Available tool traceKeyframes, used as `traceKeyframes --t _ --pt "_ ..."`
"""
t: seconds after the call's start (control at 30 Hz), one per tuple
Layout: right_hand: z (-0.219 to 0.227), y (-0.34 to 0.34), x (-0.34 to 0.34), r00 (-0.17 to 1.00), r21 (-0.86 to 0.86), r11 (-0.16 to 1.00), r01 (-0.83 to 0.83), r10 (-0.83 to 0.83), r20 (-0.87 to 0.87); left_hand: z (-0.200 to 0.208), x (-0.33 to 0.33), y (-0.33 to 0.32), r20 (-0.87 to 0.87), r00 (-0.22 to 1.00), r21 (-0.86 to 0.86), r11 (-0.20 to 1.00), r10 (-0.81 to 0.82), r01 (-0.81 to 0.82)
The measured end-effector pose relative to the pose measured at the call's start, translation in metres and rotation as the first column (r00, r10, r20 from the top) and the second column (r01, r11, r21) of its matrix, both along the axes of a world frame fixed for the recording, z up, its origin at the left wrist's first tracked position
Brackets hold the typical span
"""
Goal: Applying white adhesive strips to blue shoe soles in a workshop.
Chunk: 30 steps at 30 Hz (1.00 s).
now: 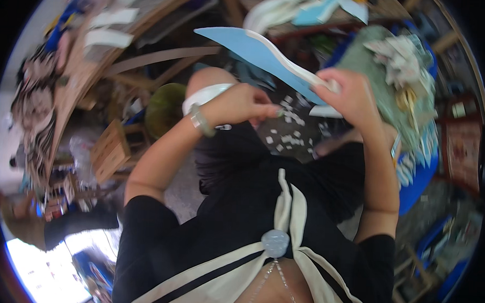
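My right hand (352, 95) is closed around one end of a long, pointed light-blue sheet piece (233, 44). A white strip (280, 58) runs along the curved upper edge of that piece, and its tip points to the far left. My left hand (249, 105) is held apart from the blue piece, above my left knee. Its thumb and fingers are pinched together; whatever they hold is too small to make out. Across my left knee lies a white band (201, 96), partly hidden by my left wrist.
Small white scraps (292, 138) litter the floor between my legs. A blue tub (413, 197) with a greenish plastic bag (371, 49) and crumpled white material stands at right. Wooden tables (85, 66) with white pieces bound the left and far side. A wooden stool (111, 149) stands left; a person (63, 222) is lower left.
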State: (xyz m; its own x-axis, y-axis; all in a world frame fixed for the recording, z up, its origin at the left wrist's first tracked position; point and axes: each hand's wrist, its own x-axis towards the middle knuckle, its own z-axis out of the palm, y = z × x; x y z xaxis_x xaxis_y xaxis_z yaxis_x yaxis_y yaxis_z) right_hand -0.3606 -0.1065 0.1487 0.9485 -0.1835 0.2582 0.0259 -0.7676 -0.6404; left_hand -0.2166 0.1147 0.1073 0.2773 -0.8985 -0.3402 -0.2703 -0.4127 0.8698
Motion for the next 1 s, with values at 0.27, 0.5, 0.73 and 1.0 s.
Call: traceKeyframes --t 0.27,0.5,0.73,1.0 --pt "0.019 0.004 -0.009 0.994 -0.411 0.91 -0.058 0.092 0.064 0.05 -0.016 -0.093 0.947 0.001 -0.279 0.819 0.321 0.501" --pt "-0.008 -0.033 -0.015 0.978 0.547 0.835 0.051 0.069 -0.196 0.047 -0.012 -0.108 0.29 0.828 0.176 0.877 -0.48 0.447" --pt "-0.026 -0.04 -0.046 0.995 0.918 0.386 -0.089 0.079 0.063 0.053 -0.021 -0.105 0.09 0.877 0.216 0.869 -0.473 0.446" --pt "-0.032 -0.034 -0.048 0.983 0.94 0.311 -0.144 -0.064 0.172 0.03 -0.032 -0.09 -0.299 0.926 -0.163 0.968 -0.23 0.188"
